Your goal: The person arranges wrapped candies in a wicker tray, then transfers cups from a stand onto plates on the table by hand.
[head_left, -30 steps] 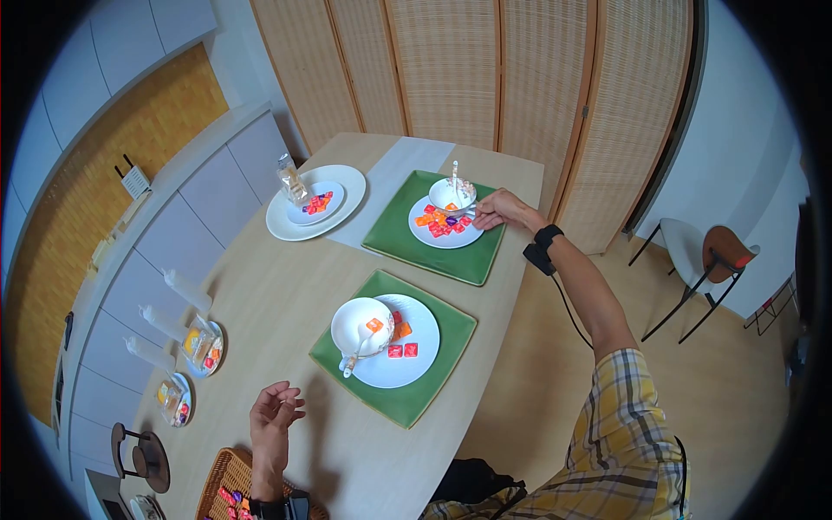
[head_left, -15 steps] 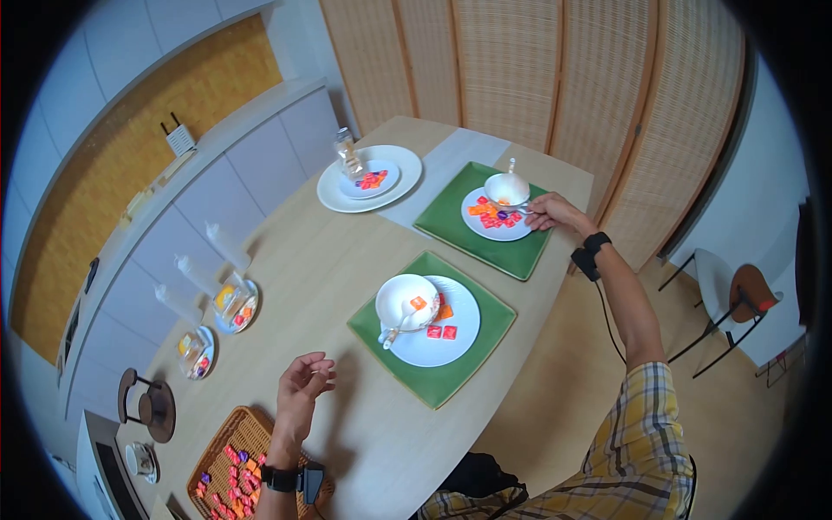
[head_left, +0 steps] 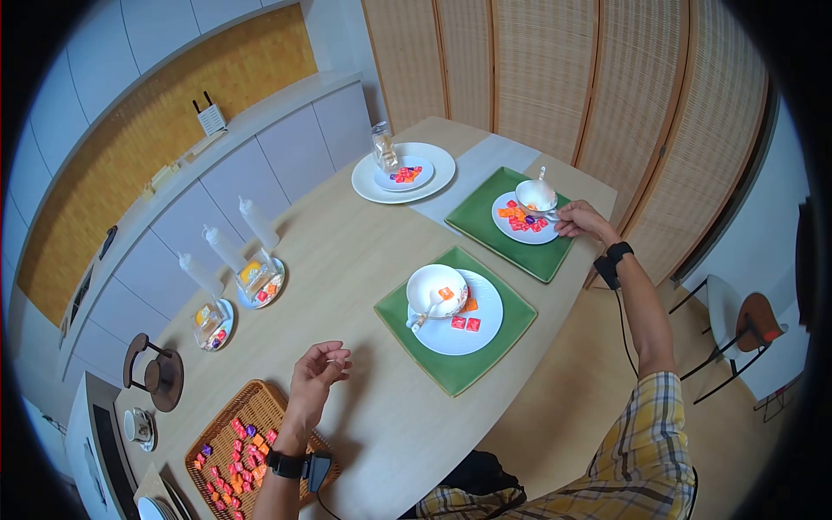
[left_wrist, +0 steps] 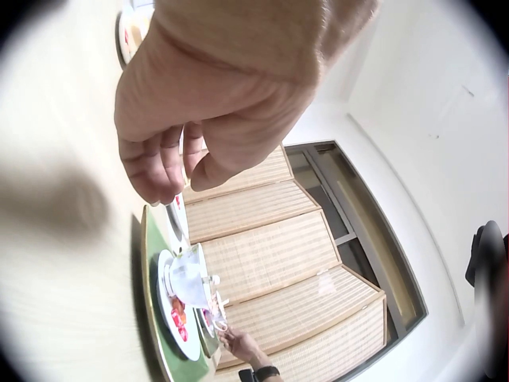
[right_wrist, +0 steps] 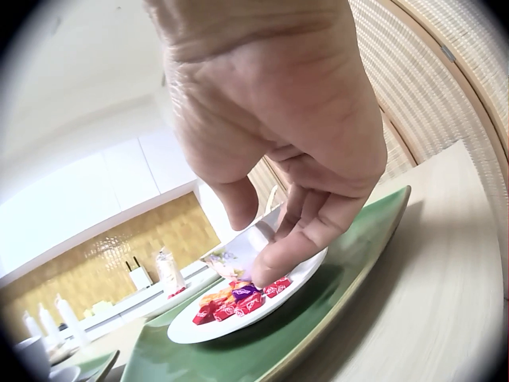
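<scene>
At the far green square plate (head_left: 472, 214), my right hand (head_left: 585, 219) pinches the handle of a white cup (head_left: 535, 198). A spoon (head_left: 542, 173) stands in this cup. Below it, wrapped candies (right_wrist: 246, 302) in red, orange and purple lie on a round white plate (right_wrist: 187, 329). The right wrist view shows thumb and fingers at the cup's handle. My left hand (head_left: 316, 377) hovers over the table with loosely bent fingers, holding nothing. Nearest to it, a second white cup (head_left: 431, 284) with a spoon and an orange candy sits on a white plate (head_left: 484, 338) with several candies.
Below my left forearm is a wicker basket (head_left: 199, 446) of candies. Along the left side stand clear squeeze bottles (head_left: 227, 250), two small dishes of wrapped food and a dark round stand (head_left: 163, 381). A large oval plate (head_left: 442, 184) lies at the back. A chair (head_left: 752, 322) stands right.
The head view has swung, so the table's contents appear farther right and more of the basket shows. My right hand stays on the far cup's handle; my left hand still holds nothing.
</scene>
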Action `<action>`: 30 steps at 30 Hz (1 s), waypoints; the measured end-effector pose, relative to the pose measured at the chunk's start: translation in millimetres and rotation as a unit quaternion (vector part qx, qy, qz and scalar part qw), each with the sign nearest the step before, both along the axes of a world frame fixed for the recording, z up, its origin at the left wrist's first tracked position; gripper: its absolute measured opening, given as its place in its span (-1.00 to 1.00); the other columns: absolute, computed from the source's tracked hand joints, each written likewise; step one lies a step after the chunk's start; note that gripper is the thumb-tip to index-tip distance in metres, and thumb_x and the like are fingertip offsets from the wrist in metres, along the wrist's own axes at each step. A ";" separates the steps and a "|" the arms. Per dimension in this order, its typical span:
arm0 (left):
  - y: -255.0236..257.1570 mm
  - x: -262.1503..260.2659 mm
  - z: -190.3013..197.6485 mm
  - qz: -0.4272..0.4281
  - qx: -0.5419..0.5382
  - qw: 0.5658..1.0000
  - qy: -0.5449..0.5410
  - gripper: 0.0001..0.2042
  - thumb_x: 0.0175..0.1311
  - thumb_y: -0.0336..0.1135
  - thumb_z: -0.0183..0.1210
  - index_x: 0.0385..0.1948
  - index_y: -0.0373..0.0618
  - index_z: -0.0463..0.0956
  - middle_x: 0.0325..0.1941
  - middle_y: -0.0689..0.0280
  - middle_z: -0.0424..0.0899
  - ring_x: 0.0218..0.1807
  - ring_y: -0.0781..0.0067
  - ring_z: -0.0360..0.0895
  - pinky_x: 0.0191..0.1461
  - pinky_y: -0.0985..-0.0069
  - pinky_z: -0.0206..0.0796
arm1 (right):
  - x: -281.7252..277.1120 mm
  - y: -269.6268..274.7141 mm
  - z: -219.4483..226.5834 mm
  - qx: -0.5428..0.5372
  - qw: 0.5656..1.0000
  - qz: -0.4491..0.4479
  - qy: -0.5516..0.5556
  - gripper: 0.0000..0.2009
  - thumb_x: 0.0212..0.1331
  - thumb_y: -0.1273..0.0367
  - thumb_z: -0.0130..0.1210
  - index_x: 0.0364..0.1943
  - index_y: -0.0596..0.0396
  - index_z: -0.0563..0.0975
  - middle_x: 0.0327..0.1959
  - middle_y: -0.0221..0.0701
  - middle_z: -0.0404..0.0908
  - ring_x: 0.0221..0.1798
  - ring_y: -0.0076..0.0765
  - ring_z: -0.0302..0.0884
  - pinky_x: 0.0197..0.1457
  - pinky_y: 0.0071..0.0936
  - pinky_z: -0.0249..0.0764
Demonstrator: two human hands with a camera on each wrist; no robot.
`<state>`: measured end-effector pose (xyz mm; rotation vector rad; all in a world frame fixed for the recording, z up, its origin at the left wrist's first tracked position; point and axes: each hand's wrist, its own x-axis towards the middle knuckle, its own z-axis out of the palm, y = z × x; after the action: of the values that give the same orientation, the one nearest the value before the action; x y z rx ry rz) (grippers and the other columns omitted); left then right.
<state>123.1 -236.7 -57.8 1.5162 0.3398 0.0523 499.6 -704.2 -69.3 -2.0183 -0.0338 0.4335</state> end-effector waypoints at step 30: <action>51.6 -69.6 -3.0 0.046 -0.021 0.999 -0.015 -0.73 0.28 -0.44 0.08 -0.01 -0.24 0.39 -0.15 0.30 0.57 -0.15 0.49 0.53 -0.05 0.51 0.40 | -32.6 60.0 52.5 -0.039 0.993 -0.033 -0.105 -0.80 0.18 0.39 0.05 -0.34 0.32 0.53 -0.51 -0.31 0.62 -0.57 -0.48 0.60 -0.58 -0.66 0.50</action>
<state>53.5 -185.1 -60.8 1.4569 0.3846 0.1407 467.0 -644.1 -16.8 -2.1280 -0.0808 0.1827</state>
